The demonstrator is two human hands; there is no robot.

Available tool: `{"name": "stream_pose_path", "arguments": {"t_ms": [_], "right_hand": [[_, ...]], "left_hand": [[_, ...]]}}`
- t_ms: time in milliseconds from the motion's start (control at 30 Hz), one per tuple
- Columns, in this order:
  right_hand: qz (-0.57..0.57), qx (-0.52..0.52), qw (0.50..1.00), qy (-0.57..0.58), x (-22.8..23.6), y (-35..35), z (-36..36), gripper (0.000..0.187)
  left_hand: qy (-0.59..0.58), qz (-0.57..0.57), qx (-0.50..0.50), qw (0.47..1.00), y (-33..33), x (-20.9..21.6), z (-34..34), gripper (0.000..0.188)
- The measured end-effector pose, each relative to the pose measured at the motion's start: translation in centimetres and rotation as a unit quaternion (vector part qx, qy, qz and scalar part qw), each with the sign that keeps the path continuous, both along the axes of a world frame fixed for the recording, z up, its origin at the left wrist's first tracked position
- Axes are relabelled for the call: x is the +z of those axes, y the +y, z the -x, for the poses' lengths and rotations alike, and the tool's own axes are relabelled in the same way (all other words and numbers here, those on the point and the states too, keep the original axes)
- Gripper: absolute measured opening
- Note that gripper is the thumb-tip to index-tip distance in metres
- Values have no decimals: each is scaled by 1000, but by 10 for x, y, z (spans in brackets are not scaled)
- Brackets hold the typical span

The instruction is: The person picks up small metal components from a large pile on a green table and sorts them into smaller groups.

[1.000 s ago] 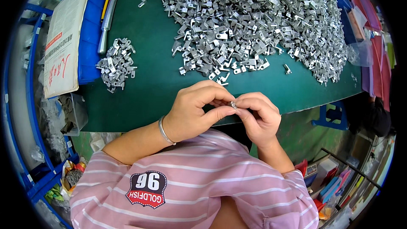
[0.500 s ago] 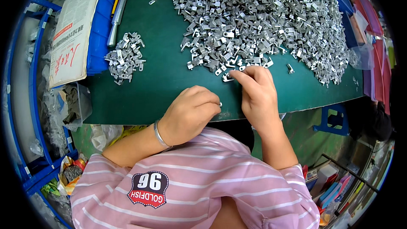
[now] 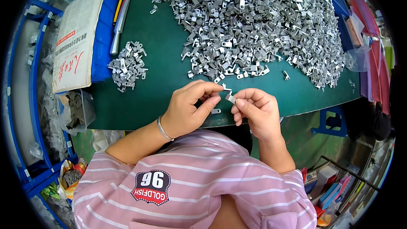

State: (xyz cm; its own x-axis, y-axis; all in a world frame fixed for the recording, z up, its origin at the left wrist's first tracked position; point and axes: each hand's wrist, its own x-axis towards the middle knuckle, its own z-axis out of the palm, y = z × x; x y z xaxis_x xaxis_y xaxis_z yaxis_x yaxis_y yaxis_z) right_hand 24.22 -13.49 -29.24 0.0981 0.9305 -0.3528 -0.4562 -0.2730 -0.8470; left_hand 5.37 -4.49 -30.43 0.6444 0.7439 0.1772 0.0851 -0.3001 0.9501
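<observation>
In my right hand [image 3: 259,112], a small silvery bent metal bracket [image 3: 231,98] is pinched between thumb and fingers. Facing it, my left hand [image 3: 186,106] is curved, its thumb and index fingertip apart. The left index fingertip is at another small bracket [image 3: 227,87] on the green table; whether it touches is unclear. A further bracket [image 3: 216,111] with a hole lies just below the left thumb. Beyond both hands spreads a large heap of such brackets [image 3: 254,21]. A smaller pile of brackets [image 3: 128,65] sits to the left.
A blue bin [image 3: 101,38] with a newspaper [image 3: 74,46] on it stands at the left table edge. Alongside lies a long silvery tool [image 3: 120,21]. A single bracket [image 3: 286,75] lies right of my hands. The green table [image 3: 169,70] has its near edge close to my body.
My right hand has drawn back from the heap's edge toward me and now holds a bracket. My left hand has opened its thumb and index finger; a bracket shows below them.
</observation>
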Motion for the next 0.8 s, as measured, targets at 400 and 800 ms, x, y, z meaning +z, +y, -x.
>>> {"name": "stream_pose_path", "arguments": {"t_ms": [400,800], "right_hand": [[-260,-37,886,-383,-14,2,14,15],[-109,-70,914,-384,-20,12,6,5]], "left_hand": [[-24,20,-45,998,2,2,3,20],[37,-136,-58,988,9,-1,1,14]]}}
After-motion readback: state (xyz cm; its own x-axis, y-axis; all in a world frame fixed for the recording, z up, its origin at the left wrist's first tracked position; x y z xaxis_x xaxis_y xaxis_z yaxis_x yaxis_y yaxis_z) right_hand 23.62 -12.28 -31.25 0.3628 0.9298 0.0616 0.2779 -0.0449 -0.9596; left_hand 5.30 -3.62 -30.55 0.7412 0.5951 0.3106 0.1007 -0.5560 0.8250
